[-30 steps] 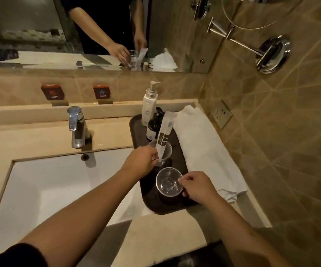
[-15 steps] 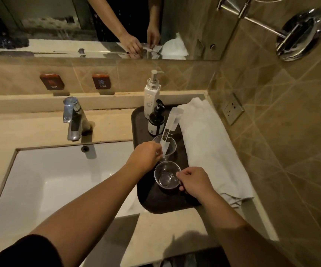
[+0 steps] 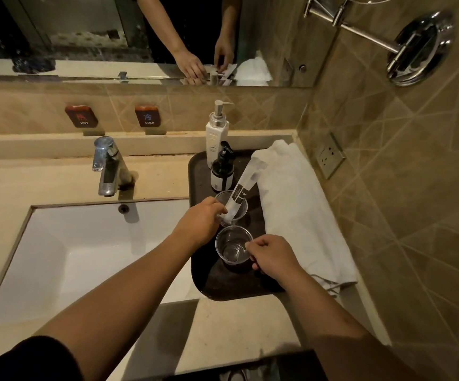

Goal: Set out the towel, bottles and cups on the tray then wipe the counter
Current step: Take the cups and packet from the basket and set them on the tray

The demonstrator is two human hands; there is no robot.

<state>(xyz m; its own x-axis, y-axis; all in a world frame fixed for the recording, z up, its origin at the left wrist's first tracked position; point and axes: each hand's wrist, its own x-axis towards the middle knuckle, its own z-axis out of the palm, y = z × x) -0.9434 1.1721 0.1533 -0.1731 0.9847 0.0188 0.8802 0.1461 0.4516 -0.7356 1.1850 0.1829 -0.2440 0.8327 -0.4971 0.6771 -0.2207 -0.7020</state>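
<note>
A dark tray (image 3: 233,287) lies on the counter right of the sink. At its back stand a white pump bottle (image 3: 216,134) and a small dark pump bottle (image 3: 222,174). A folded white towel (image 3: 299,204) lies along the tray's right side. Two clear cups stand on the tray: the far cup (image 3: 240,211) holds a white sachet (image 3: 246,184) that leans to the right, and my left hand (image 3: 199,222) grips this cup's near side. My right hand (image 3: 273,257) pinches the rim of the near cup (image 3: 232,247), which has nothing in it.
A white sink basin (image 3: 85,251) and a chrome tap (image 3: 107,166) sit to the left. The beige counter (image 3: 222,328) runs along the front. A tiled wall with a socket (image 3: 328,156) and a chrome mirror arm (image 3: 415,48) closes the right side.
Both hands stay on the cups. The view has tilted slightly, and the sachet leans a little more to the right.
</note>
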